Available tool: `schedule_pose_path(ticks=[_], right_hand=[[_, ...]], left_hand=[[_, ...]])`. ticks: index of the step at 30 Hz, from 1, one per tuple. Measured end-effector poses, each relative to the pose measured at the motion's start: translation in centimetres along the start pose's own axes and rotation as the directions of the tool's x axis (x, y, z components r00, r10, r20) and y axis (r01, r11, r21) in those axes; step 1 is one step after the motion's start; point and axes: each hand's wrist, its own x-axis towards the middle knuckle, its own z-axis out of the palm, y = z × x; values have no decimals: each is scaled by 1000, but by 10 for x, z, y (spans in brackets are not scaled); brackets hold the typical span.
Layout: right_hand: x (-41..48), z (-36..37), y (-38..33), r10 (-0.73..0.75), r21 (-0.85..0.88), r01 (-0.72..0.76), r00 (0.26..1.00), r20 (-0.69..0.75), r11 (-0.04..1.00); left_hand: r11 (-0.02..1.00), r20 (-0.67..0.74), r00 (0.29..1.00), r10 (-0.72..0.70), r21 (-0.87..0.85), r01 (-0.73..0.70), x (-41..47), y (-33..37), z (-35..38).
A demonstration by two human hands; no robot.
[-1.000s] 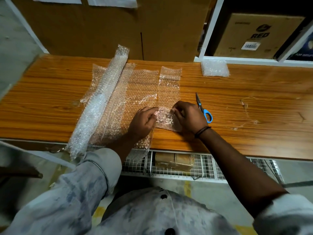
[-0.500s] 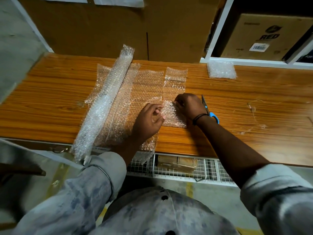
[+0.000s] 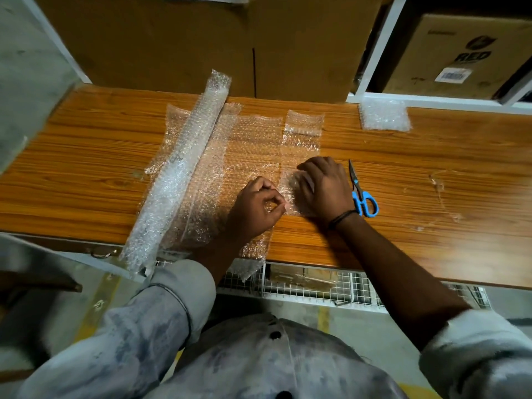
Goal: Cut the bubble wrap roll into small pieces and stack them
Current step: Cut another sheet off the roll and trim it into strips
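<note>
A bubble wrap roll [image 3: 184,168] lies diagonally on the wooden table [image 3: 86,174], with its unrolled sheet [image 3: 247,151] spread to the right. A narrow cut strip [image 3: 302,133] lies beside the sheet's right edge. My left hand [image 3: 256,208] pinches the near left edge of this strip with curled fingers. My right hand [image 3: 322,188] rests on the strip's near end, fingers bent over it. Blue-handled scissors [image 3: 361,194] lie on the table just right of my right hand. A small stack of cut pieces [image 3: 384,115] sits at the back of the table.
Large cardboard boxes [image 3: 201,38] stand behind the table. A white shelf frame [image 3: 374,53] at the back right holds another box [image 3: 466,56]. A wire basket [image 3: 305,280] hangs under the table's near edge. The roll's near end overhangs that edge.
Both hands have worked along the strip's near end; the right hand moved slightly away from me over the strip, and the left hand's fingers have closed into a pinch.
</note>
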Motion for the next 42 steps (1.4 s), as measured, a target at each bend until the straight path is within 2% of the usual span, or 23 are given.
schedule_pose_path(ticks=[3, 6, 8, 13, 19, 23, 26, 29, 34, 37, 42], right_hand=[[-29, -5, -14, -122, 22, 121, 991, 58, 992], [-56, 2, -11, -157, 52, 150, 970, 185, 987], [-66, 4, -7, -153, 55, 145, 966, 208, 988], [-75, 1, -4, -67, 48, 59, 980, 189, 997], [-72, 0, 0, -115, 9, 115, 988, 107, 993], [-59, -12, -4, -120, 38, 118, 991, 63, 992], [-43, -21, -3, -120, 105, 113, 991, 65, 988], [-15, -26, 4, -134, 136, 121, 987, 89, 983], [36, -22, 19, -42, 208, 28, 997, 62, 978], [63, -17, 28, 69, 267, -76, 997, 36, 961], [102, 3, 45, 146, 227, -172, 981, 127, 959]], left_hand=[[1000, 11, 1000, 4, 15, -4, 1, -1, 0], [999, 8, 1000, 7, 32, -7, 2, -1, 1], [1000, 12, 1000, 7, 31, -7, 3, -2, 1], [1000, 8, 1000, -4, 21, 4, 1, 4, 0], [975, 31, 995, -99, -198, 104, 8, 10, -7], [992, 81, 997, -2, -125, 12, 25, 9, -15], [1000, 148, 989, -15, -11, 17, 40, -1, -17], [999, 243, 969, -46, 1, 47, 54, -5, -21], [977, 263, 952, -154, -101, 186, 64, -22, -21], [973, 285, 944, -165, -107, 203, 73, -29, -21], [971, 236, 959, -155, -145, 192, 92, -40, -13]])
